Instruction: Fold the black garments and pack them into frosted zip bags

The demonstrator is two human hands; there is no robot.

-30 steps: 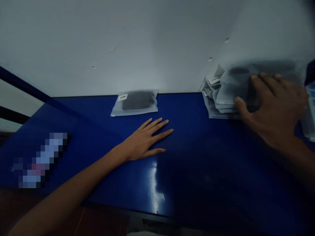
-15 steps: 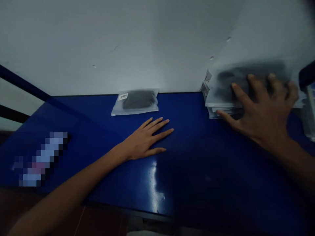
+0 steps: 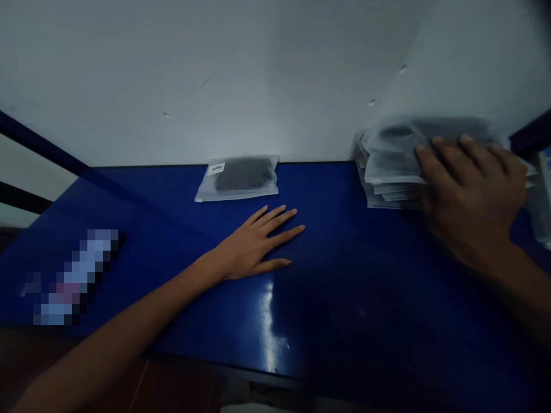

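Note:
My left hand (image 3: 253, 244) lies flat on the blue table (image 3: 336, 298), its fingers spread and nothing in it. Just beyond its fingertips, a frosted zip bag (image 3: 245, 175) with dark contents and a barcode label rests against the wall. At the right, my right hand (image 3: 473, 189) is on top of a stack of similar bags (image 3: 398, 155). Its fingers are bent over the top bag and closer together, gripping it; the thumb is hidden under the hand.
A pixelated object (image 3: 77, 278) lies at the table's left. A white wall (image 3: 258, 74) stands behind the table. Dark blue frame bars (image 3: 43, 140) cross the left side, and more packaging (image 3: 540, 201) is at the far right edge.
The fingers of my right hand have drawn together, with the thumb tucked out of sight. The top bag has shifted slightly and looks bent. My left hand has not moved.

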